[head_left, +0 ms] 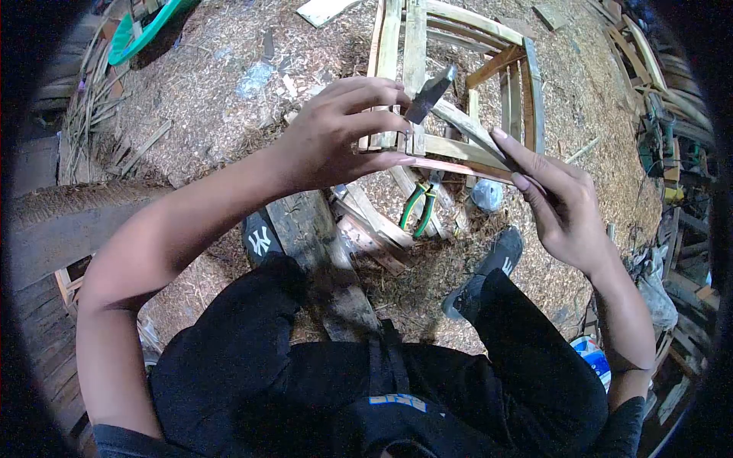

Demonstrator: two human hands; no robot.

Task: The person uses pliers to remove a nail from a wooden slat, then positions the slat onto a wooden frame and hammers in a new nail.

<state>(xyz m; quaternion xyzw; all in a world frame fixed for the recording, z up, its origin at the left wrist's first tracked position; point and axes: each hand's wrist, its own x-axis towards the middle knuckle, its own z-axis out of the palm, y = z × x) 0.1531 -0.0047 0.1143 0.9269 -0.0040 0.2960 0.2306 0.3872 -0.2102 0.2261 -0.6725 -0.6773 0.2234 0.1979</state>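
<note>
A hammer is in my right hand, with my fingers closed along its wooden handle. The dark metal hammer head is above the near side of a wooden slatted crate, close to my left fingertips. My left hand is at the crate's near left corner, thumb along the edge of a slat and fingers curled above it. Whatever sits between those fingertips is too small to make out. Below the crate, pliers with green and black handles lie on wood pieces.
A weathered plank extends between my legs. Loose wood strips lie beside it. A clear plastic bundle rests near my right foot. Wood shavings cover the ground, with a green basin rim at upper left.
</note>
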